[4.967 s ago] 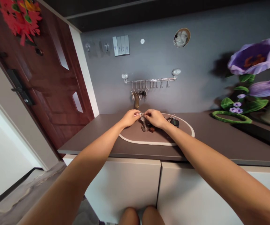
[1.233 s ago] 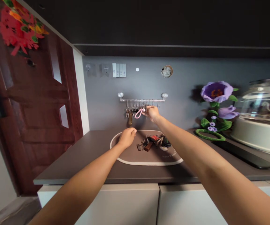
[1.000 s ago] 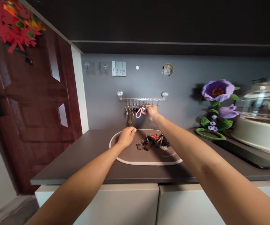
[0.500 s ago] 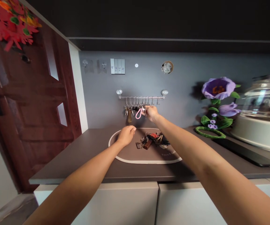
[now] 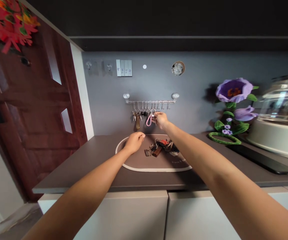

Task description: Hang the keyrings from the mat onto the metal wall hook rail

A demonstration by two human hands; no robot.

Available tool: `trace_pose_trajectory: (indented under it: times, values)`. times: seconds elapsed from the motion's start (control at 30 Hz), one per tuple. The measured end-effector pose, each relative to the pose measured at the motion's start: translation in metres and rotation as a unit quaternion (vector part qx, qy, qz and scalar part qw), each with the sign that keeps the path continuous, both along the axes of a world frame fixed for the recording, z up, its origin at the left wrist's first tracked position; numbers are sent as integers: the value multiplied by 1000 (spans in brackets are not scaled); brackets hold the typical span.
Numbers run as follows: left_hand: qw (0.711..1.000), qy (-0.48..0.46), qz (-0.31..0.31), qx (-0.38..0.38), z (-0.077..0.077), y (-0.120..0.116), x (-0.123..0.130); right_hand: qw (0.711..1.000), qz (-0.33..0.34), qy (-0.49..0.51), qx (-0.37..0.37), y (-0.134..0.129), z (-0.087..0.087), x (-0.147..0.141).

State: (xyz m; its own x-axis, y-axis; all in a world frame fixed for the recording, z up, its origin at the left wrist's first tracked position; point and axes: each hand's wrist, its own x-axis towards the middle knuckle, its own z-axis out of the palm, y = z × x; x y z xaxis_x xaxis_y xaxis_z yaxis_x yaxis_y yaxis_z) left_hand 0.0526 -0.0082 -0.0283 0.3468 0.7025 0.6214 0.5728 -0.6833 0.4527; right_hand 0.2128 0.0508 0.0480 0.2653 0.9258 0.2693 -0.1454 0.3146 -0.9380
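Note:
My right hand (image 5: 161, 120) is closed at the hook rail (image 5: 150, 102), its fingertips pinching a key ring (image 5: 153, 111) with keys just below the hooks. Beside those fingertips hangs a pink loop strap (image 5: 149, 120). Further left on the rail are several key bunches, one with a brown fob (image 5: 137, 122). My left hand (image 5: 134, 141) hovers over the left part of the brown mat (image 5: 136, 161), fingers curled together; whether anything is inside them is hidden. A pile of keys with a red piece (image 5: 163, 142) and a brown block (image 5: 157, 152) lies on the mat.
On the right of the counter (image 5: 88, 166) are a purple flower ornament (image 5: 234, 91), a black phone-like slab (image 5: 264, 160) and a clear-domed appliance (image 5: 279, 133). A dark shelf (image 5: 174, 20) hangs overhead. A red-brown door (image 5: 41, 116) stands at the left.
The key ring at my right fingertips now shows more fully, upright under the hooks. My left hand has barely moved. The whole view has shifted slightly.

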Motion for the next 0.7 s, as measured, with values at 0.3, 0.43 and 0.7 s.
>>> trace_pose_trajectory:
  times: [0.3,0.43,0.7]
  values:
    - [1000,-9,-17,-19,2,-4,-1,999,-7,-38,3,-12,-9,1]
    - [999,-7,-30,-28,2,-4,-2,999,-16,-52,0,-14,-14,3]
    - [998,19,-52,-19,2,-6,-2,998,-4,-54,9,-30,-20,5]
